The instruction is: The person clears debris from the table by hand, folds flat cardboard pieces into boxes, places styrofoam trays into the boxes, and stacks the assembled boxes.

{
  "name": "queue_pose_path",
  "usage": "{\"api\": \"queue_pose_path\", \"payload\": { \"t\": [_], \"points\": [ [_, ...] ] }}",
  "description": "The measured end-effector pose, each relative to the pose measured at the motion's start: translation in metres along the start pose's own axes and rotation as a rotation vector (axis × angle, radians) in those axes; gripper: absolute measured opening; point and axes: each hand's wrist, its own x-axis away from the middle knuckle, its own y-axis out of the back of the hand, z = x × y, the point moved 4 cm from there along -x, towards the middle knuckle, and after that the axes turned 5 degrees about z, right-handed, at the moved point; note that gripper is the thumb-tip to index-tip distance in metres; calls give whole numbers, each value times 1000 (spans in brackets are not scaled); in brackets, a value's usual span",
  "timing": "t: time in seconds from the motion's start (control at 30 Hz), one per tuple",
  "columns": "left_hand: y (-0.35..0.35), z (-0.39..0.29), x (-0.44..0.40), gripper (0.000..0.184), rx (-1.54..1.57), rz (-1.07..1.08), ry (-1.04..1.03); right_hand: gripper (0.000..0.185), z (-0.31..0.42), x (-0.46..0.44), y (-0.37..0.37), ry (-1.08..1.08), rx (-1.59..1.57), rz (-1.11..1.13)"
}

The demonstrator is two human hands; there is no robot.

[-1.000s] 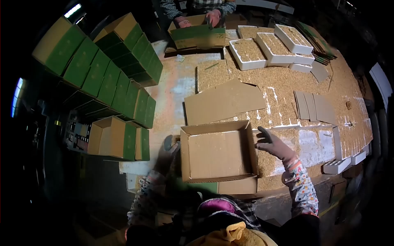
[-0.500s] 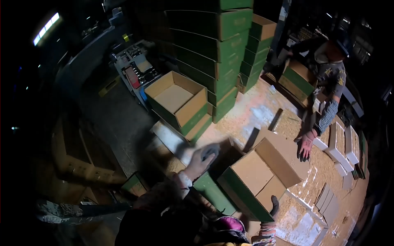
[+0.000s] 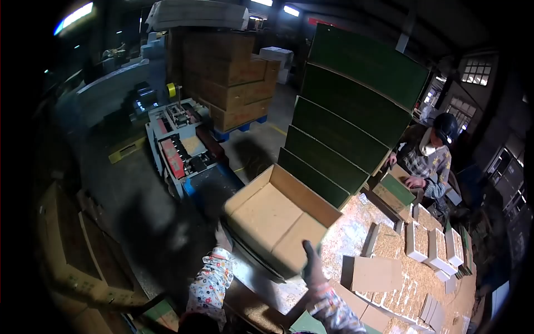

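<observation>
An open cardboard box, brown inside and green outside, is between my hands in front of me, tilted a little. My left hand is on its left side, with the fingers partly hidden against the dark wall. At the near right corner, my right hand grips the box, its dark-tipped thumb up by the rim. What lies directly beneath the box is mostly hidden.
A tall stack of green boxes rises just behind. A machine stands at the left. On the right, the table holds straw-filled white trays and a cardboard sheet. A co-worker handles another box.
The box has moved left and away from me, over where the short box stack stood. My left hand has come onto its side. The co-worker's outstretched hand has drawn back to a box.
</observation>
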Motion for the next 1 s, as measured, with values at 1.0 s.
{"api": "queue_pose_path", "payload": {
  "t": [1.0],
  "points": [
    [-109,458,460,56,-1242,806,265,49,10,454,719,-24,566,-728]
  ]
}}
